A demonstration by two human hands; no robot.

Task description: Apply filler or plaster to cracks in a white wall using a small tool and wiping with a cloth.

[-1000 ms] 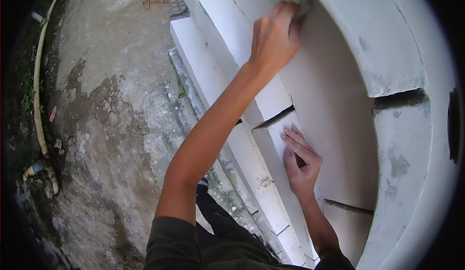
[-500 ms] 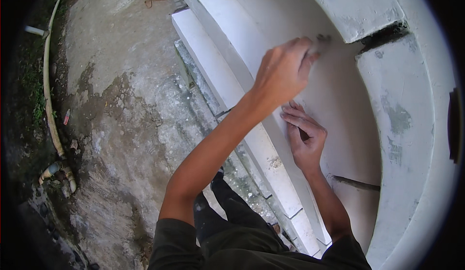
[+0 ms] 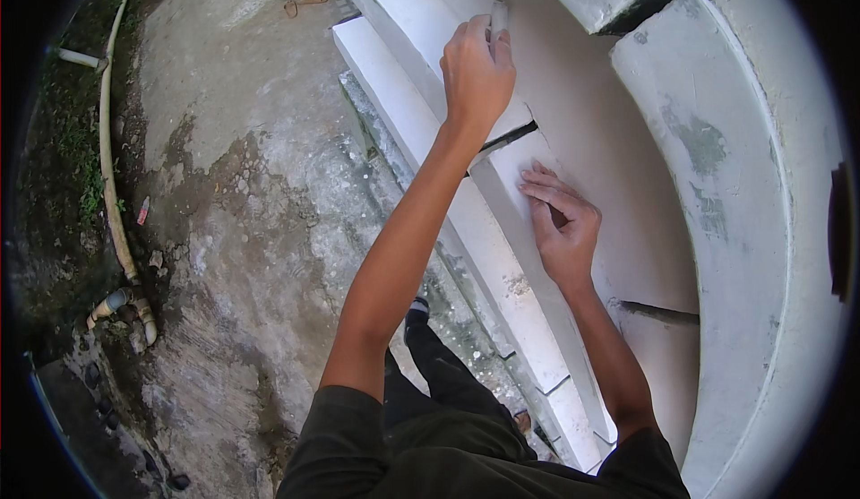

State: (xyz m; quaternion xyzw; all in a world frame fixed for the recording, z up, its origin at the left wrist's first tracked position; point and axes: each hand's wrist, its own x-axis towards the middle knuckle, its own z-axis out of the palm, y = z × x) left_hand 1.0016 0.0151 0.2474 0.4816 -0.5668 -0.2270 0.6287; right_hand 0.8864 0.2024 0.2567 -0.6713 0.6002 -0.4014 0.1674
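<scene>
My left hand [image 3: 475, 73] is reached far forward over the pale stepped masonry. Its fingers are closed round a short, pale grey rod-shaped piece [image 3: 500, 13], whose tip sticks out beyond them; its exact kind cannot be told. Nearer to me, my right hand [image 3: 571, 235] rests its fingertips on the white ledge [image 3: 511, 181] where it meets the smooth beige panel [image 3: 640, 230]. Its fingers reach forward, slightly bent, with a gap above the thumb and nothing visible in them. Whitish dust coats the fingers. A dark joint [image 3: 509, 137] cuts the ledge between the hands.
A curved, grey-patched masonry rim [image 3: 717, 185] runs along the right, split by a dark gap [image 3: 643, 4]. Lower white steps [image 3: 484, 239] border the stained concrete ground [image 3: 251, 230] on the left. A pipe [image 3: 109, 141] lies along the dirt edge.
My left hand has swung left and forward across the panel, uncovering the dark joint in the ledge. My right hand stays at nearly the same place. The view has shifted slightly.
</scene>
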